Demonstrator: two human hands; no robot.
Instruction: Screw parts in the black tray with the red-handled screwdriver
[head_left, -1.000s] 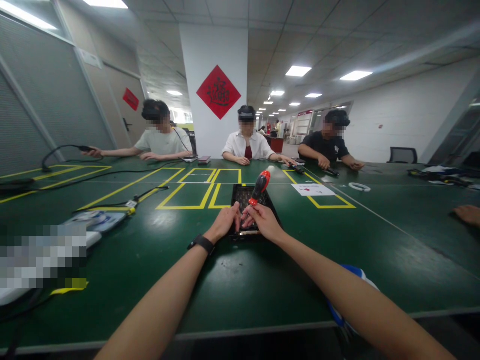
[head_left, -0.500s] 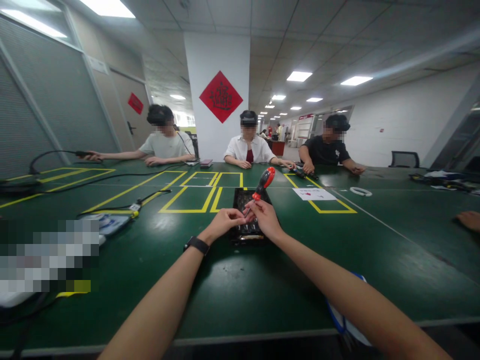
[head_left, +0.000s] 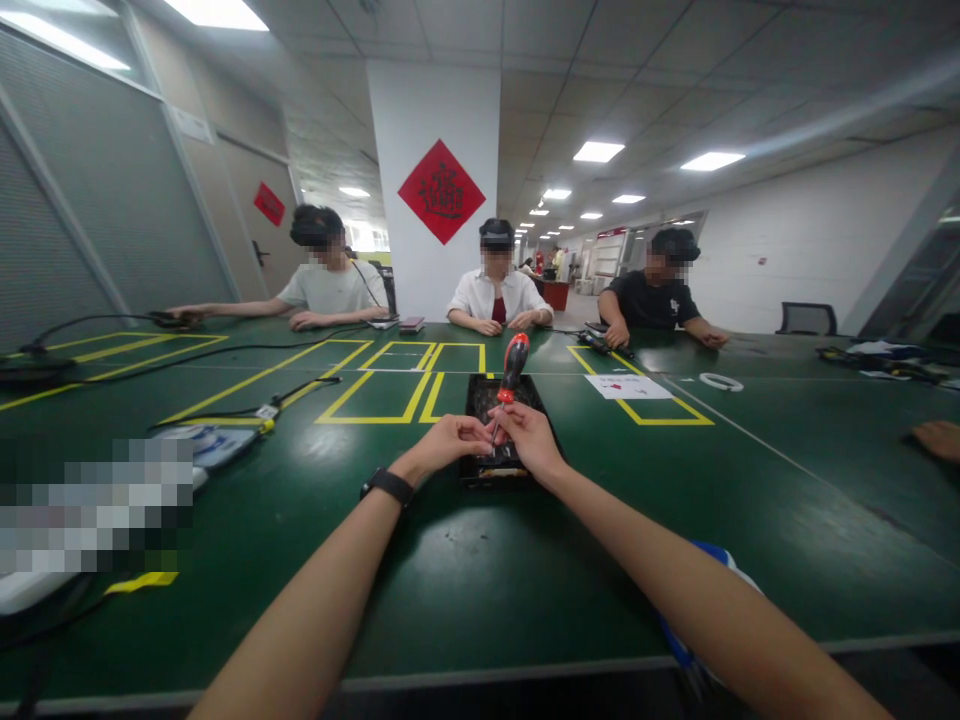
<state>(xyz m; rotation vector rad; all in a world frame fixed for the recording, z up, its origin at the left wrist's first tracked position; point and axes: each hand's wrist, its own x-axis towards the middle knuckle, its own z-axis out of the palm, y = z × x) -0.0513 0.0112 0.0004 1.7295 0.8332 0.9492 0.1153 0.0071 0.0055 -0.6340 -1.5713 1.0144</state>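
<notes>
A black tray-like device (head_left: 480, 392) lies on the green table (head_left: 465, 560) in front of me. My right hand (head_left: 529, 437) grips the shaft of a red-and-black screwdriver (head_left: 512, 364), handle up and nearly upright, its tip down over the device's near edge. My left hand (head_left: 447, 442) is pinched closed beside the shaft, just left of the right hand; what its fingertips hold is too small to make out. A black watch (head_left: 387, 486) sits on my left wrist.
Three people sit across the table. Yellow tape rectangles (head_left: 390, 392), a white paper (head_left: 627, 386) and a white tape ring (head_left: 721, 381) lie beyond the device. Cables (head_left: 247, 411) and a packet lie left. Another person's hand (head_left: 936, 437) rests at the right edge.
The screwdriver handle has swung from leaning right to nearly upright. My left hand has closed from resting on the device into a pinch by the shaft.
</notes>
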